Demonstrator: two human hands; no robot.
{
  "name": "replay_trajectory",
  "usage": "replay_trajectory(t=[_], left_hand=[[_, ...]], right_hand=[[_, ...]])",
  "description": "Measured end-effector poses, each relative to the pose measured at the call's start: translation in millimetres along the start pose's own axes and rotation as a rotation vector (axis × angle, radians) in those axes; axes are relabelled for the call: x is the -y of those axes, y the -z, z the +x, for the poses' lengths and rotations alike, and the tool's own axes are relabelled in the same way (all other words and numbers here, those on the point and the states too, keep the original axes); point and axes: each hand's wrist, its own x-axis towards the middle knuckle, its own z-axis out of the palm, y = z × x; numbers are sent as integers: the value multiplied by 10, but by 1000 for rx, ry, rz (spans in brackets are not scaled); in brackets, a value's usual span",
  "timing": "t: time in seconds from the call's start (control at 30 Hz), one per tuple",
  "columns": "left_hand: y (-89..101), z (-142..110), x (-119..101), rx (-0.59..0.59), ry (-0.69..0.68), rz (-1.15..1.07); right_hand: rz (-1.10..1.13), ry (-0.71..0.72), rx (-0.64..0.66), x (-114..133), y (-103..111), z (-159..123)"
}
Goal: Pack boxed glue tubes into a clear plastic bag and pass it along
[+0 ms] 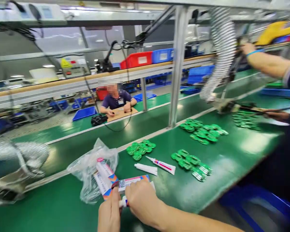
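Observation:
My left hand (108, 211) and my right hand (142, 201) meet low in the middle of the view. Between them shows a small tube (124, 202) with a white end and a bit of blue and red print. My right fist wraps its body, and my left fingers close at the white end. Just beyond my hands lies a printed carton (132, 182), partly covered by my right hand. Two more cartons (106, 172) rest on a clear plastic bag (87, 174). A white tube (146, 169) and a red-striped tube (162, 165) lie flat behind my right hand.
Groups of green circuit boards (141, 149) lie on the green bench (169, 209), with more boards (192, 163) to the right. A metal post (176, 71) rises behind. Flexible ducts (222, 48) flank the bench. A co-worker's arm (268, 62) reaches in at right; another person (118, 100) sits opposite.

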Motion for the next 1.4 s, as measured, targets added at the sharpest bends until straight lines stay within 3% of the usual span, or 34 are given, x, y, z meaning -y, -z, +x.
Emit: replay_trajectory(t=[0.1, 0.2, 0.3, 0.4, 0.5, 0.53, 0.6, 0.67, 0.73, 0.87, 0.97, 1.07, 1.2, 1.27, 1.33, 1.4], left_hand=[[-141, 52, 180, -6, 86, 3], [-261, 65, 359, -15, 50, -8], [-256, 51, 470, -73, -149, 21], [-109, 58, 457, -169, -480, 96], [90, 103, 390, -157, -821, 182], [143, 122, 379, -131, -889, 206], [205, 148, 385, -97, -907, 243], [200, 154, 416, -88, -759, 222], [144, 140, 449, -57, -461, 121], [-10, 104, 476, 108, 162, -145], [-75, 78, 499, 139, 296, -203], [-43, 51, 535, 18, 82, -112], [117, 68, 576, -85, -586, 98], [177, 94, 600, -53, -799, 173], [194, 109, 633, -25, -786, 199], [180, 98, 664, 4, -594, 139]], right_hand=[[-40, 2, 24, 118, -11, 94], [31, -68, 187, 205, 90, 172], [146, -144, 297, 221, 220, 227], [310, -173, 388, 181, 285, 230], [569, -79, 633, 140, 258, 227], [619, -54, 681, 137, 242, 235], [611, -71, 638, 150, 221, 266], [502, -133, 489, 178, 222, 315], [387, -159, 370, 205, 229, 370], [205, -116, 290, 234, 186, 450], [173, -98, 266, 243, 126, 461], [288, -147, 301, 218, 99, 448], [723, -50, 644, 124, 89, 436], [882, 19, 773, 83, 65, 445], [955, 37, 736, 60, 21, 468], [986, 18, 624, 51, -30, 499]])
